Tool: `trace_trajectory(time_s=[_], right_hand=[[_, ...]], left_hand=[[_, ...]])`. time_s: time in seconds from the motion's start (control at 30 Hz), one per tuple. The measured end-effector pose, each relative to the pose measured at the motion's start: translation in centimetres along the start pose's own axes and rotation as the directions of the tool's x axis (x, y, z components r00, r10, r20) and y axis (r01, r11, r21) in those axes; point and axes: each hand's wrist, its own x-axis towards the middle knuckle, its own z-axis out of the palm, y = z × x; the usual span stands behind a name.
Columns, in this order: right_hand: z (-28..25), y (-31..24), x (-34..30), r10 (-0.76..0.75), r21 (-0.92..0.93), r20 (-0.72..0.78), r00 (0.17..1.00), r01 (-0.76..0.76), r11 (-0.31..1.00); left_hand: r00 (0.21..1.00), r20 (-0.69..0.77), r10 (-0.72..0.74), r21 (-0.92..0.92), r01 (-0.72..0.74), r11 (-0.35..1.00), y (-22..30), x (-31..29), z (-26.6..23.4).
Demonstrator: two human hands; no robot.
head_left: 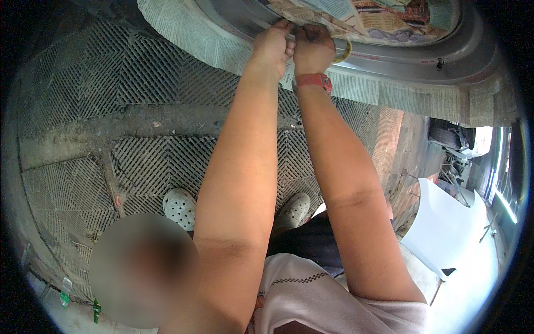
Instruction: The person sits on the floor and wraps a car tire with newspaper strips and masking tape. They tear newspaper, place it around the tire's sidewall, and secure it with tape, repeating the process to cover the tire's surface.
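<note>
Both my arms reach up to a glossy grey curved body panel [400, 65] at the top of the view. My left hand [272, 45] is closed in a pinch at the panel's inner edge; what lies between its fingertips is hidden. Right beside it, my right hand [314, 50] is curled shut, with a yellowish roll of tape [349, 49] showing at its right side. Printed newspaper [384, 21] covers the area inside the panel's curve. More newspaper sheet [183, 36] runs along the outer side, below the panel. A red watch [315, 82] is on my right wrist.
Dark slatted floor mats [167, 161] lie beneath me, parted by a dirty strip. My light clogs [179, 207] stand on them. At the right a white panel [442, 222] rests on the floor near vehicle parts [453, 136]. A blurred round patch hides the lower left.
</note>
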Motion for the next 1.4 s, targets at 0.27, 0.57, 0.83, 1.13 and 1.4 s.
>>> trace_trajectory(time_s=[0.27,0.57,0.83,1.13,1.4], right_hand=[[1.0,1.2,0.5,-0.003,0.130,-0.057,0.998,0.010,0.992],[0.3,0.1,0.8,-0.005,0.212,0.016,1.000,0.002,0.977],[-12.2,1.7,-2.4,-0.002,0.095,0.328,0.945,-0.031,0.995],[-24.9,1.2,-6.4,0.063,0.042,0.745,0.664,-0.141,0.989],[-27.3,-0.4,-6.2,-0.060,0.172,0.774,0.630,-0.118,0.978]], left_hand=[[1.000,-0.007,-0.003,0.049,0.003,0.999,-0.1,-0.5,0.9],[0.999,0.034,0.006,-0.028,-0.005,1.000,-0.8,1.0,0.0],[0.974,-0.210,-0.088,-0.172,0.052,0.984,-6.1,-1.1,5.6],[0.951,-0.280,0.132,-0.157,-0.181,0.971,-5.9,0.5,5.3],[0.961,-0.224,0.165,0.025,-0.163,0.986,-5.4,3.1,3.8]])
